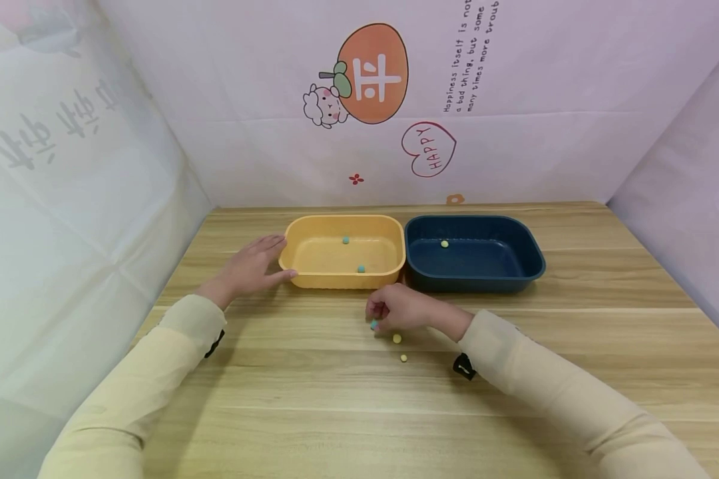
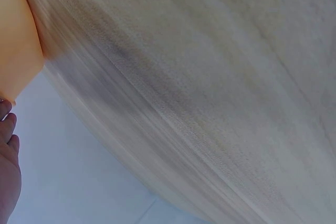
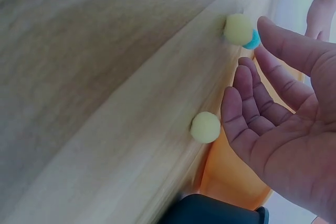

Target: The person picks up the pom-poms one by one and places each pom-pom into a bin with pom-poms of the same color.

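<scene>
My right hand (image 1: 403,307) pinches a small light-blue ball (image 1: 374,324) between thumb and index finger, close over the wooden table. Its other fingers are bent in toward the palm. Near it lie a pale-yellow ball (image 1: 397,338) and another yellow ball (image 1: 404,358); in the right wrist view a yellow ball (image 3: 205,127) sits close by its fingers. My left hand (image 1: 253,267) rests against the left end of the yellow basin (image 1: 347,281), thumb at the front rim and fairly straight fingers along the side. Two light-blue balls (image 1: 345,240) lie inside that basin.
A dark-blue basin (image 1: 476,285) stands right beside the yellow one, with one yellow ball (image 1: 445,244) in it. Behind the wooden table (image 1: 311,399) hangs a printed white cloth (image 1: 245,153), and more cloth encloses both sides.
</scene>
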The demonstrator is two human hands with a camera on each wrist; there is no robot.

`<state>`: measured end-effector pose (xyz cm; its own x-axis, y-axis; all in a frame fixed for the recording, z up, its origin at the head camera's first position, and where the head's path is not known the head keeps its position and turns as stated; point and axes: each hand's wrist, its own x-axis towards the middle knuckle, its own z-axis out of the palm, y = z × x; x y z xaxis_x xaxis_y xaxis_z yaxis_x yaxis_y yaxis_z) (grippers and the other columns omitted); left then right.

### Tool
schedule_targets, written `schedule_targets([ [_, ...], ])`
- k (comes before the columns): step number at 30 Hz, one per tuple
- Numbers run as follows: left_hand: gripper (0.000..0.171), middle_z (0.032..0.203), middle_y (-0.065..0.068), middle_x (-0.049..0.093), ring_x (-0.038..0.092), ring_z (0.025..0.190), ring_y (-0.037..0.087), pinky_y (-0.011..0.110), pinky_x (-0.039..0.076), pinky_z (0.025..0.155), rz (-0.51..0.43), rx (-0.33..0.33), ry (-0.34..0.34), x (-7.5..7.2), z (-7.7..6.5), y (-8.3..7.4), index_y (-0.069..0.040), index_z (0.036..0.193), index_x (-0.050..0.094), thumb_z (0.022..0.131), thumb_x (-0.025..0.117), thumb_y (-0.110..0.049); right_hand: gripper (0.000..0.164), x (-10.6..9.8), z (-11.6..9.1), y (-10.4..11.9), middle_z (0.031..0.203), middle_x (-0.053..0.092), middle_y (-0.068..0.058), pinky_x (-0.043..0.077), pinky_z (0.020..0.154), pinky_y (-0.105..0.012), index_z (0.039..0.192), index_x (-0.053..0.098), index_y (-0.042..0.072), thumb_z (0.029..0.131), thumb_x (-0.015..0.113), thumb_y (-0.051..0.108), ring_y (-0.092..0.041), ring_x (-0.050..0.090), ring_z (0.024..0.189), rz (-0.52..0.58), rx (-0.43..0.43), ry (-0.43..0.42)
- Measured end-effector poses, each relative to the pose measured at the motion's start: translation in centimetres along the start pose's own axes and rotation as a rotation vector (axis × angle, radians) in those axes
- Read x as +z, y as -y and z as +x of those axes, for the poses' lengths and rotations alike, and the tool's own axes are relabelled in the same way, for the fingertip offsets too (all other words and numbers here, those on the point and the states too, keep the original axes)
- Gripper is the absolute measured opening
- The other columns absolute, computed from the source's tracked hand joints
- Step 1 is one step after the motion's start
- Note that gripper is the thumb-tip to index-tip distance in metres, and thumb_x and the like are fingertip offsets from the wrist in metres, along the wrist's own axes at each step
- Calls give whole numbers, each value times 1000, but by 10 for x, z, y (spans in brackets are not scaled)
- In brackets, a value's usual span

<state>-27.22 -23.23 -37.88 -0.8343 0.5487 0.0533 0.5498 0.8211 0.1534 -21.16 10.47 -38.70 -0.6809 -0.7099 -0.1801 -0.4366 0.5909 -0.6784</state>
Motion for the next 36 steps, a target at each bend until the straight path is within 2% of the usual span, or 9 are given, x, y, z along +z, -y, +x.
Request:
schedule_targets([
  [25, 86, 155, 22, 26, 19, 144, 36, 46, 11, 117, -21, -1, 9, 1, -1, 0, 6, 148, 30, 94, 53, -57, 13, 6, 4, -2, 78, 59, 4, 47, 66, -23, 86, 67, 9, 82, 78, 4, -10, 53, 72, -67, 28, 14],
  [36, 86, 154, 22, 27, 20, 144, 36, 45, 12, 117, -18, 6, 4, 1, -1, 1, 6, 148, 31, 94, 53, -57, 12, 6, 6, 1, 78, 61, 3, 48, 67, -25, 86, 67, 10, 82, 77, 4, -12, 54, 73, -49, 68, 22],
])
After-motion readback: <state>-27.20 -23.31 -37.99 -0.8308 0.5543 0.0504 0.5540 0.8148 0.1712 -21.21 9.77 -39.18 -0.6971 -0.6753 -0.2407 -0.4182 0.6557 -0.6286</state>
